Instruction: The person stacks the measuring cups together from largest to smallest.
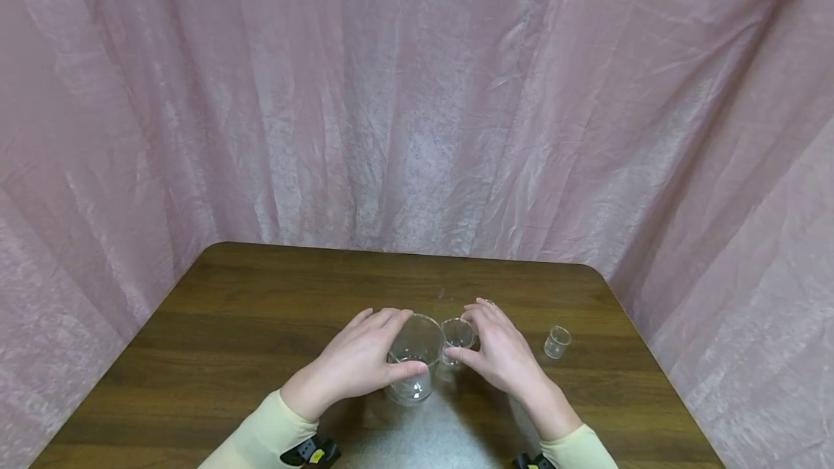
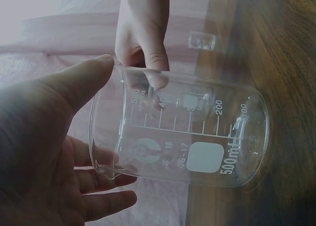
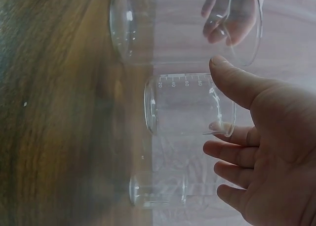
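A clear 500 mL glass beaker [image 2: 206, 157] stands upright on the table. My left hand [image 1: 361, 353] spans its upper part, with the thumb at the rim on one side and fingers at the other. Just to its right is a smaller glass beaker [image 3: 185, 107] with graduation marks. Around that beaker's rim my right hand [image 1: 502, 349] has its thumb on the near side and the index finger behind the glass; the other fingers are spread. The two beakers stand close together, and whether they touch is unclear.
A third, smallest glass beaker [image 1: 557, 342] stands apart on the right of the brown wooden table [image 1: 260, 295]. Pink curtains [image 1: 417, 107] hang behind the table and along both sides.
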The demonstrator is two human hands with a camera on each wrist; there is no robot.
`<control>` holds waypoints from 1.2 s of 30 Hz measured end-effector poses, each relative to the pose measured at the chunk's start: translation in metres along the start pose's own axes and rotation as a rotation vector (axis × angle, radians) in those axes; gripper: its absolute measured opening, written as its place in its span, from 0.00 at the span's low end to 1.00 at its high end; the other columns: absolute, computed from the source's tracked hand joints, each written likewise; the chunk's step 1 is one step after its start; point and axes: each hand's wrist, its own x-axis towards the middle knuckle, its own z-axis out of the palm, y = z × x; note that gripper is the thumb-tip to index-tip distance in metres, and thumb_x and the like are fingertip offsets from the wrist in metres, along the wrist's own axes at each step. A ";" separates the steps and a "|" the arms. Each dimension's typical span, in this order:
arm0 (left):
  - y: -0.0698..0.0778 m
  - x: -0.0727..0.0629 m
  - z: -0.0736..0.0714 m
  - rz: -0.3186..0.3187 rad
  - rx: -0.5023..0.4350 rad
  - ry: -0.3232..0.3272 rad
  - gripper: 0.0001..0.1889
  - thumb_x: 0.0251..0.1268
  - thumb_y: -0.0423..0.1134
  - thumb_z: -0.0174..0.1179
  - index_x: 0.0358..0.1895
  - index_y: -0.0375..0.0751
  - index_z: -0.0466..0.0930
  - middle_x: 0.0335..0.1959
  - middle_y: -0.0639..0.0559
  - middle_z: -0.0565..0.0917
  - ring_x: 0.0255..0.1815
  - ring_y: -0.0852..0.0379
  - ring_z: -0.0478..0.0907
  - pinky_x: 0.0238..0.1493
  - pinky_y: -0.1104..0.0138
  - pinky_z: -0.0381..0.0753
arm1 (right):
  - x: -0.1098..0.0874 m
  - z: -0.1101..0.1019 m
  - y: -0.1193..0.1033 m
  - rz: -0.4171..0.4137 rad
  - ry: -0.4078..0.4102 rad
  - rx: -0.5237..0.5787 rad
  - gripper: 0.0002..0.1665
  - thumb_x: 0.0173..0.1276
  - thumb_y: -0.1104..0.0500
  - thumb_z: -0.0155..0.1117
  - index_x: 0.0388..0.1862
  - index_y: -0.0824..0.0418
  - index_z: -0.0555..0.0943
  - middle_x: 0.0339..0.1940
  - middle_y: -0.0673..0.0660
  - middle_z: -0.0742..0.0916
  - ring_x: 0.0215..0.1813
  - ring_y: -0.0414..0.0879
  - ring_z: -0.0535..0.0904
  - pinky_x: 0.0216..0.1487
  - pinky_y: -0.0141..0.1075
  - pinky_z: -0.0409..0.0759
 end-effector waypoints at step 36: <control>-0.001 0.001 0.001 0.004 0.003 0.003 0.44 0.69 0.68 0.73 0.76 0.41 0.76 0.70 0.45 0.83 0.73 0.46 0.79 0.80 0.37 0.65 | -0.003 -0.028 -0.015 -0.046 0.112 0.023 0.35 0.61 0.42 0.89 0.57 0.61 0.84 0.71 0.59 0.85 0.83 0.61 0.70 0.76 0.63 0.73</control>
